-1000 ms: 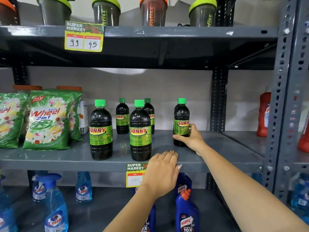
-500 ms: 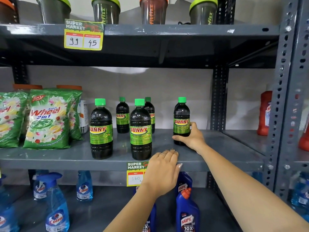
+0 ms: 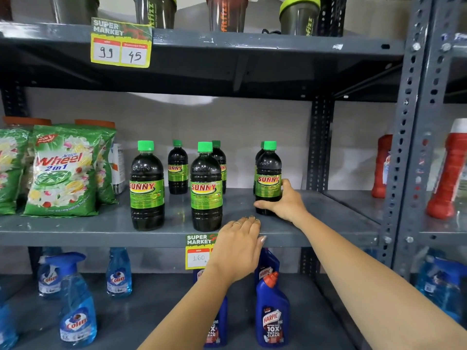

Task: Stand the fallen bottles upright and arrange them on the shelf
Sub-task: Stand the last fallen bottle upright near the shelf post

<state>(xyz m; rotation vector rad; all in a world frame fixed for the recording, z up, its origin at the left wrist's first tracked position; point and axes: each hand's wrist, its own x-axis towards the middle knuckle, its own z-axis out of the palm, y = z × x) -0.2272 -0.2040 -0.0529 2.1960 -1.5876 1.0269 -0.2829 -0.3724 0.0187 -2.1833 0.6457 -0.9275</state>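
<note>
Green-capped bottles (image 3: 147, 188) all upright, none fallen; right hand (image 3: 285, 202) grips rightmost bottle (image 3: 268, 178), centre-right; left hand (image 3: 238, 248) flat, fingers extended, on shelf (image 3: 75, 229) edge.

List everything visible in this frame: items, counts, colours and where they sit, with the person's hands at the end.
Sunny bottles: six, dark with green caps, all upright on the middle shelf; one largely hidden behind the held bottle.
Wheel detergent packs: at least two, green, middle shelf left.
Shaker cups: four in view, dark, top shelf.
Price tags: two, yellow, on shelf edges.
Colin spray bottles: several, blue, bottom shelf left.
Harpic bottles: at least three, blue, bottom shelf centre.
Red bottles: two, neighbouring bay, right.
Left hand: resting on the middle shelf's front edge.
Right hand: gripping the rightmost front bottle's lower part.
</note>
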